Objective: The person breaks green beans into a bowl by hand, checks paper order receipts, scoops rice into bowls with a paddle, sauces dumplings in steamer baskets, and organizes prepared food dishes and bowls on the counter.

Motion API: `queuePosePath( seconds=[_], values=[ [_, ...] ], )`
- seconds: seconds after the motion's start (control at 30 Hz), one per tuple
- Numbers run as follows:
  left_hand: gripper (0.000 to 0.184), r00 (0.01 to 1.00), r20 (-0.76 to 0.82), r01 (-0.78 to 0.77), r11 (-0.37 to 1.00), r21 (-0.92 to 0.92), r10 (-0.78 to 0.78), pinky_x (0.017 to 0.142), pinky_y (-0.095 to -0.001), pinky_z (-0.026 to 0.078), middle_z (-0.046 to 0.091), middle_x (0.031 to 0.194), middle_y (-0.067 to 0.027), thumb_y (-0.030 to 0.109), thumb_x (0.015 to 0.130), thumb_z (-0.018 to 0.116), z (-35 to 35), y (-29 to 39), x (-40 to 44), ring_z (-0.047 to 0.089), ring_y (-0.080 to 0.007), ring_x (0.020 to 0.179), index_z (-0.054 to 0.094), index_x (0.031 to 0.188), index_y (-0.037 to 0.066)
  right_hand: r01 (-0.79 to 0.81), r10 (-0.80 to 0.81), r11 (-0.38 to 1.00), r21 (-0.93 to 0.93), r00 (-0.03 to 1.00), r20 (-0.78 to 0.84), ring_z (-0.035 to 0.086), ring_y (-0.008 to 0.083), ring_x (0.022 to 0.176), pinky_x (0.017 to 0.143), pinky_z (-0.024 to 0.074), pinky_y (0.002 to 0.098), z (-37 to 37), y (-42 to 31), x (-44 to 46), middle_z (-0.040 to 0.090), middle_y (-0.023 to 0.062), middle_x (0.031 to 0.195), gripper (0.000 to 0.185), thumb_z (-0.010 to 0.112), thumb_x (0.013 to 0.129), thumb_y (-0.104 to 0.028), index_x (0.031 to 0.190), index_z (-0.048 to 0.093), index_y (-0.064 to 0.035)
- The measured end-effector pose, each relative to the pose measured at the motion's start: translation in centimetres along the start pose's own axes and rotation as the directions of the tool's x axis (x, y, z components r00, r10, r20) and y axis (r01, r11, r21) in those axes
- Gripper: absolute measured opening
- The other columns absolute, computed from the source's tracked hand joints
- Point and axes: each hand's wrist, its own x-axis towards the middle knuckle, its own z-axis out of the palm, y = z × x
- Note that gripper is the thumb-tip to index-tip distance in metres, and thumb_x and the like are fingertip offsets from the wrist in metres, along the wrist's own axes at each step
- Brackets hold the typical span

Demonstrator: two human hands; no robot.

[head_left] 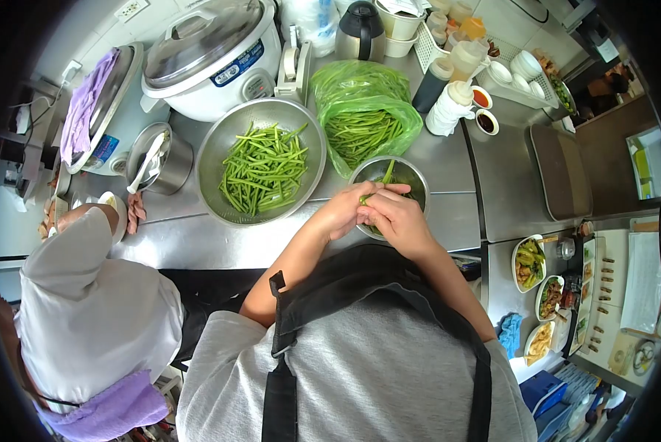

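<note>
Over the small steel bowl [417, 184], my left hand [349, 210] and my right hand [398, 218] meet, fingers closed around green beans [366, 199]. Only short green pieces show between the fingers; how many beans each hand holds is hidden. Some green bits lie inside the small bowl, partly covered by my hands. To the left stands a large steel bowl [211, 173] with a heap of cut green beans [264, 168]. Behind the small bowl, an open green plastic bag [360, 81] holds long whole beans [361, 135].
A white rice cooker [198, 92] and a steel pot [176, 162] stand at the back left. Sauce bottles [433, 85] and small sauce cups [486, 121] are at the back right. Another person in white [98, 309] works at the left. Filled dishes [529, 264] sit far right.
</note>
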Motion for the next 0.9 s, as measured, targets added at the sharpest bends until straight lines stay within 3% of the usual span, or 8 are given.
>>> queuePosePath(
  seconds=[0.13,0.2,0.3,0.37,0.47,0.6,0.8,0.9],
  values=[
    [0.045,0.978,-0.08,-0.163,0.949,0.268,0.191,0.06,-0.0251,0.044,0.065,0.1,-0.0116,0.026,0.096,0.034,-1.1,0.8,-0.1,0.051,-0.0128,0.065,0.059,0.116,-0.005,-0.052,0.045,0.99,0.131,0.998,0.054,0.06,0.0289,0.076,0.068,0.0468,0.0348,-0.3,-0.2,0.4,0.06,0.0131,0.083,0.013,0.056,0.089,-0.013,0.087,0.06,-0.0005],
    [0.041,0.827,-0.266,-0.276,0.769,0.577,0.495,0.058,-0.0261,0.042,0.064,0.087,-0.0088,0.024,0.094,0.037,-3.2,2.2,-0.4,0.05,-0.0137,0.062,0.062,0.112,-0.003,-0.129,0.119,0.976,0.176,0.99,0.07,0.059,0.0271,0.074,0.067,0.0464,0.033,-0.6,-0.6,0.7,0.06,0.0133,0.081,0.015,0.054,0.09,-0.013,0.085,0.058,0.0003],
    [0.034,0.586,-0.477,0.253,0.412,0.875,0.655,0.071,-0.0379,0.048,0.064,0.094,-0.0208,0.022,0.09,0.045,-6.3,6.0,-3.1,0.06,-0.0308,0.076,0.064,0.106,-0.001,-0.226,0.234,0.956,0.186,0.972,-0.023,0.058,0.0229,0.068,0.064,0.0453,0.0312,-1.0,0.3,0.2,0.059,0.013,0.075,0.017,0.051,0.091,-0.012,0.082,0.057,0.0006],
    [0.045,0.475,-0.329,0.535,0.029,0.845,0.816,0.094,-0.0456,0.039,0.055,0.112,-0.0262,0.024,0.086,0.058,-9.8,6.1,-3.9,0.049,-0.0393,0.107,0.053,0.124,0.0,-0.343,0.369,0.91,0.234,0.927,-0.075,0.057,0.0192,0.064,0.062,0.0448,0.032,-0.8,2.2,-0.8,0.059,0.0127,0.072,0.014,0.05,0.088,-0.011,0.081,0.058,-0.0014],
    [0.054,0.386,-0.233,0.473,0.026,0.881,0.892,0.093,-0.0447,0.038,0.049,0.109,-0.022,0.016,0.081,0.065,-7.2,8.1,-2.5,0.047,-0.0397,0.102,0.047,0.13,0.001,-0.467,0.477,0.877,0.114,0.874,-0.093,0.062,0.0282,0.072,0.066,0.0476,0.0366,-0.9,5.3,-1.6,0.064,0.0151,0.08,0.014,0.05,0.087,-0.011,0.087,0.063,-0.006],
    [0.027,0.726,-0.045,0.049,0.014,0.999,0.686,0.083,-0.043,0.046,0.063,0.1,-0.0213,0.015,0.081,0.064,-3.0,6.6,2.8,0.059,-0.0362,0.095,0.064,0.106,0.006,-0.286,0.259,0.94,-0.184,0.953,-0.161,0.062,0.0333,0.086,0.078,0.0489,0.0408,-0.2,8.6,-2.8,0.065,0.0164,0.095,0.018,0.055,0.085,-0.017,0.095,0.067,-0.0068],
    [0.033,0.899,-0.132,0.315,-0.406,0.858,0.418,0.074,-0.0408,0.053,0.065,0.094,-0.0188,0.026,0.072,0.074,-7.6,1.3,11.9,0.065,-0.0324,0.083,0.063,0.093,0.003,-0.444,0.43,0.887,-0.129,0.894,-0.125,0.065,0.028,0.073,0.068,0.05,0.0367,-1.5,8.4,-3.3,0.067,0.0129,0.08,0.023,0.068,0.08,-0.029,0.082,0.069,-0.0065],
    [0.03,0.929,-0.137,0.284,-0.422,0.861,0.345,0.07,-0.0413,0.054,0.066,0.083,-0.0168,0.028,0.069,0.075,-9.4,1.3,13.0,0.066,-0.0322,0.078,0.062,0.084,0.004,-0.489,0.467,0.869,-0.076,0.861,-0.203,0.064,0.024,0.064,0.061,0.0487,0.0342,-1.7,7.7,-4.3,0.065,0.0119,0.07,0.032,0.071,0.078,-0.039,0.08,0.069,-0.0064]
  ],
)
